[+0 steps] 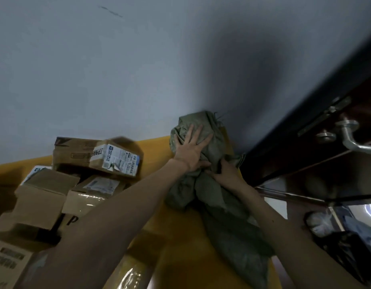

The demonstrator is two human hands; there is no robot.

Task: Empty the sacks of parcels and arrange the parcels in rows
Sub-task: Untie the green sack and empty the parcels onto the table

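Both hands on the green sack (230, 238). It's limp and crumpled, top end bunched up against the grey wall (118, 80), the rest trailing down toward me over the yellow surface (180, 251) it lies on.

Left hand (191, 150): fingers spread wide, palm flat on the upper lump of the sack — pressing, not grabbing.

Right hand (224, 175): just below the left one, touching it at the thumb side, fingers sunk into the folds. Can't tell if it's actually gripping cloth or only pushing.

Left of the sack: cardboard parcels (41, 197) in a loose heap on the same yellow surface, not in rows. The top box (97, 155) sits tilted with a white shipping label on its end, and a taped box (93, 192) is under it.

Right of the sack: dark door (295, 132) right beside it, metal lever handle (351, 138) further out. Dark clutter (343, 247) lower down on that side — too murky to identify.
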